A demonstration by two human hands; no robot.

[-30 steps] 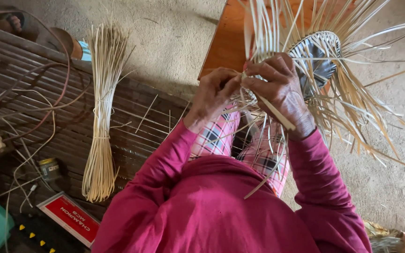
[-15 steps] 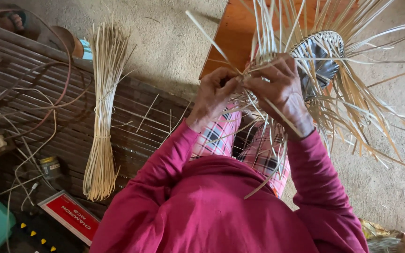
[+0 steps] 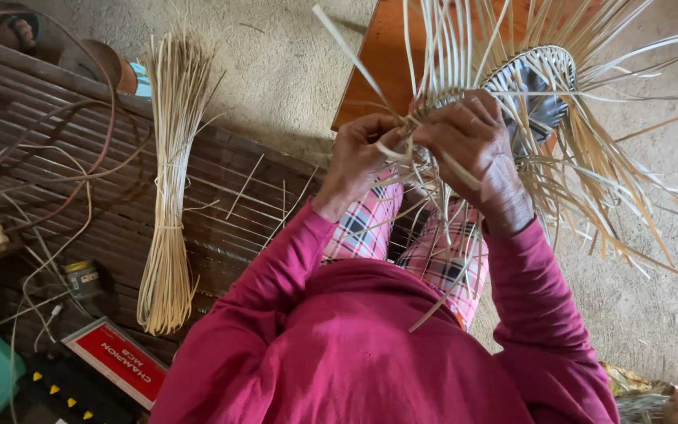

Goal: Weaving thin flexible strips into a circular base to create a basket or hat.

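Both hands work close together over the lap: the left hand (image 3: 362,153) pinches a thin pale strip (image 3: 347,55), and the right hand (image 3: 472,137) is closed around the strands at the rim of a half-woven basket (image 3: 531,86). Loose strands fan outward. A tied bundle of strips (image 3: 168,188) lies well apart on the slatted bench (image 3: 33,141), beside cables (image 3: 80,165).
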